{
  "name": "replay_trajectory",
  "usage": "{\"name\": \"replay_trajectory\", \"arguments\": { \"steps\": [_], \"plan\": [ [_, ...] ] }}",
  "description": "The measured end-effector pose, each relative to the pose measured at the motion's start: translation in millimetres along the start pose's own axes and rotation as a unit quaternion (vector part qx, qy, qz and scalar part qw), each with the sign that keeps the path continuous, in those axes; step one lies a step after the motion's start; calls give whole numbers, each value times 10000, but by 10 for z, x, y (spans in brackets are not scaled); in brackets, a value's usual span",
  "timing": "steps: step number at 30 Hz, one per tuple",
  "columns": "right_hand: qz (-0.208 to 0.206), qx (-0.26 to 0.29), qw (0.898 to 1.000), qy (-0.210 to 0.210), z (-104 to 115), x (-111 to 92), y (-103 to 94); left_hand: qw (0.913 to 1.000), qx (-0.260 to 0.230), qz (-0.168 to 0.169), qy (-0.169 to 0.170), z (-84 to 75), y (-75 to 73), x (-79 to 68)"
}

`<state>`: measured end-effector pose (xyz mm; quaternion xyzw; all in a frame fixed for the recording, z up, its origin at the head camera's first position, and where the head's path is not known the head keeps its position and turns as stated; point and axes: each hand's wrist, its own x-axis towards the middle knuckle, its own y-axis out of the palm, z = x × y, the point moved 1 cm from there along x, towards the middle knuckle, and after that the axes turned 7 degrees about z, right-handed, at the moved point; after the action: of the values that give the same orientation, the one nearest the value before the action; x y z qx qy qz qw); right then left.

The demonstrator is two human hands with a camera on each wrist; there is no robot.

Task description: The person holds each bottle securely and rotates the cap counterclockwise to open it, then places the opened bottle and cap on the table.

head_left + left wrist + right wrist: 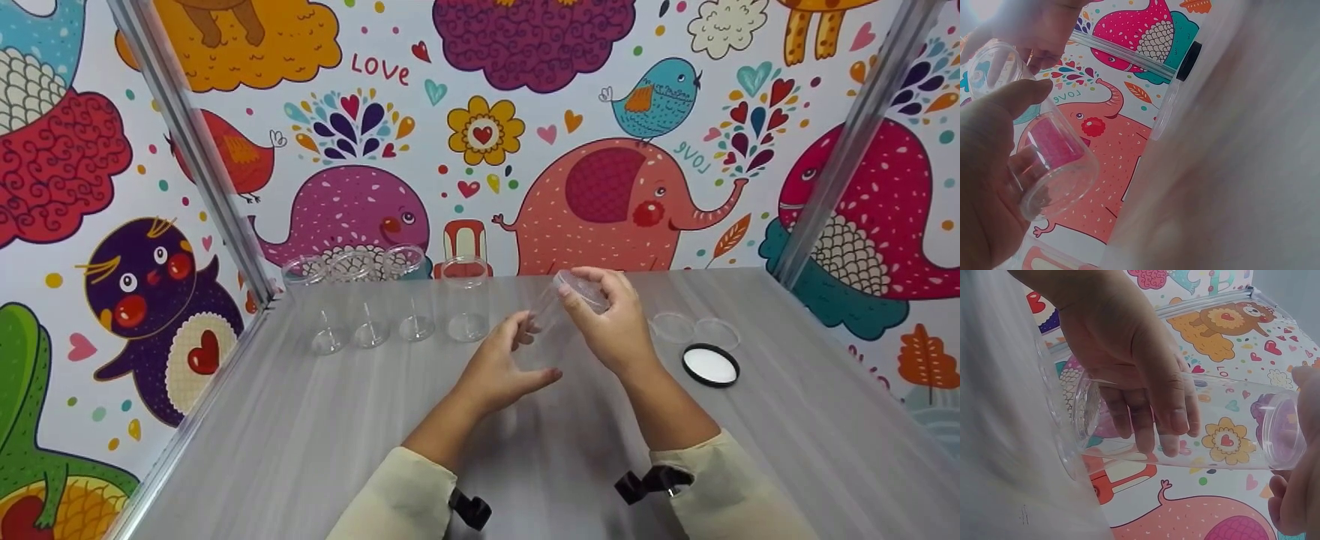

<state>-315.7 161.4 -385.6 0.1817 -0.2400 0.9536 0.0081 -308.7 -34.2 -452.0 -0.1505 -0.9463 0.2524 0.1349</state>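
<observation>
A clear plastic jar (1224, 399) is held tilted above the table, between both hands. My left hand (495, 367) grips its body, thumb on one side and fingers on the other. At the raised end, my right hand (616, 319) grips a clear round lid (587, 291) at the jar's mouth. Whether that lid is seated or loose, I cannot tell. In the left wrist view the jar's base (1064, 191) points down, away from the right hand.
Several open clear jars (466, 300) stand upright in a row at the back left. Two clear round lids (673, 328) lie right of the hands, beside a black-rimmed lid with a white face (710, 365). A metal frame post (195, 150) rises at the left, before a patterned wall.
</observation>
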Motion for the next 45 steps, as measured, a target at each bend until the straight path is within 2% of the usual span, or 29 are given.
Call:
{"name": "replay_trajectory", "arguments": {
  "steps": [4, 11, 16, 21, 25, 31, 37, 39, 45],
  "plan": [
    [123, 96, 9999, -32, -1, -16, 9, 10000, -86, 24, 1, 4, 1, -1],
    [140, 443, 9972, -593, 6, -25, 17, 10000, -55, 35, -25, 4, 2, -1],
    [162, 640, 9944, -822, -4, -27, 13, 9999, -95, 48, -47, 4, 4, 0],
    [213, 700, 9936, -861, -4, -38, 12, 10000, -49, 53, -50, 16, 1, 5],
    [85, 700, 9939, -847, -14, -25, 20, 10000, 1, 51, -2, 16, 5, 10],
    [-167, 326, 9985, -413, -3, -2, 25, 10000, 50, 20, 21, 7, 8, 10],
    [-61, 268, 9996, -62, 12, -12, 18, 10000, -65, 43, 38, 7, 6, 6],
    [-14, 308, 9995, -91, 17, -22, 16, 9999, -82, 51, 61, 11, 6, 7],
    [89, 597, 9967, -543, 21, -37, 25, 9999, -91, 56, 26, 16, 8, 8]
  ]
}}
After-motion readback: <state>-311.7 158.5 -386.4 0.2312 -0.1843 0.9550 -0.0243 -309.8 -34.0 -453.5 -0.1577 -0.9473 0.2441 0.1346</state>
